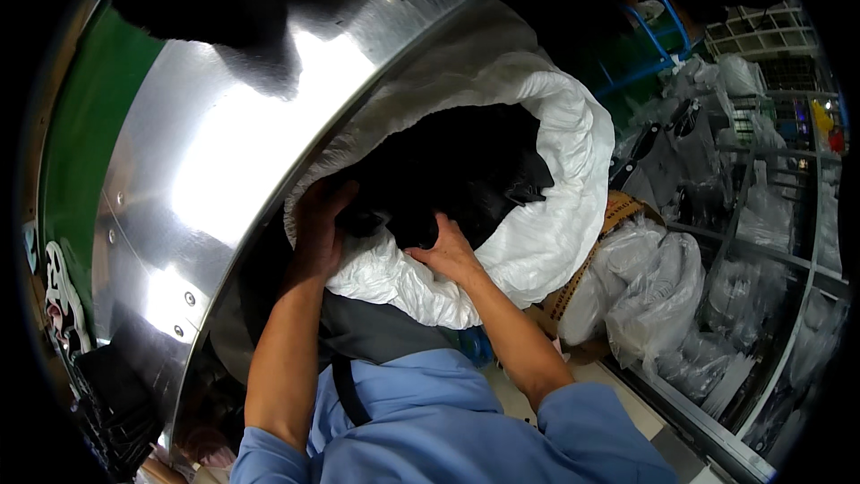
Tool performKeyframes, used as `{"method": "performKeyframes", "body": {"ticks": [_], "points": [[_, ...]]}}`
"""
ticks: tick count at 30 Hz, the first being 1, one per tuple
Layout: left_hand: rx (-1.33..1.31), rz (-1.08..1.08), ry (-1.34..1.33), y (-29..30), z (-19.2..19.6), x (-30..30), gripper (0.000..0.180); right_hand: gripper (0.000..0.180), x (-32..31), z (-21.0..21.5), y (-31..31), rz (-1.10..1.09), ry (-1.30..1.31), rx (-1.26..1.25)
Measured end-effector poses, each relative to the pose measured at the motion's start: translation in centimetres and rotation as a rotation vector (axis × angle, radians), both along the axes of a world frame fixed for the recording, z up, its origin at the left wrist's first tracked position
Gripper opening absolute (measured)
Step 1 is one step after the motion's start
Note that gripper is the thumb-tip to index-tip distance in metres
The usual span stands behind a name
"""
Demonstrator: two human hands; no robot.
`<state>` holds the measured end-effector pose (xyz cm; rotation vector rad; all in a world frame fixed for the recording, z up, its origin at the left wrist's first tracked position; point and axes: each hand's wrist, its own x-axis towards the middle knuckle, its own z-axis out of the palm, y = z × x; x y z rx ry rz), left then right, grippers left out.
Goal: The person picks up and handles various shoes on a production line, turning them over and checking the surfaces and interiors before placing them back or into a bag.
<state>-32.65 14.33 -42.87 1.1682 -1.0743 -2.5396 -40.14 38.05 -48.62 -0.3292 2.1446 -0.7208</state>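
A large white woven sack (pixel 573 143) stands in front of me with its mouth spread wide and its rim folded outward. Dark black pieces (pixel 466 152) fill the opening; their kind is lost in the shadow. My left hand (pixel 321 224) reaches in at the left side of the mouth, its fingers mostly hidden in the dark. At the near rim, my right hand (pixel 448 251) rests with thumb and forefinger spread apart, touching the sack's edge and the black contents. Its other fingers are out of sight.
A shiny metal worktop (pixel 242 152) curves along the left, with a dark object (pixel 224 0) over its far end. Right of the sack are a cardboard box (pixel 618 211), clear plastic bags (pixel 658 282) and a metal rack (pixel 779 255). A blue tubular frame (pixel 658 45) stands beyond.
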Motion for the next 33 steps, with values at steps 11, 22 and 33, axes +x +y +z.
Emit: {"method": "performKeyframes", "body": {"ticks": [11,22,33], "points": [[0.012,0.023,0.063,-0.3,-0.8,1.4,0.034,0.081,-4.6,0.7,-8.9,0.557,0.199,0.224],[0.071,0.032,0.114,-0.2,-0.9,1.2,0.035,0.057,4.9,-4.5,-4.3,0.465,0.611,0.221],[0.038,0.024,0.104,0.0,0.3,0.9,0.037,0.074,6.3,0.9,4.1,-0.344,0.516,-0.136]]}}
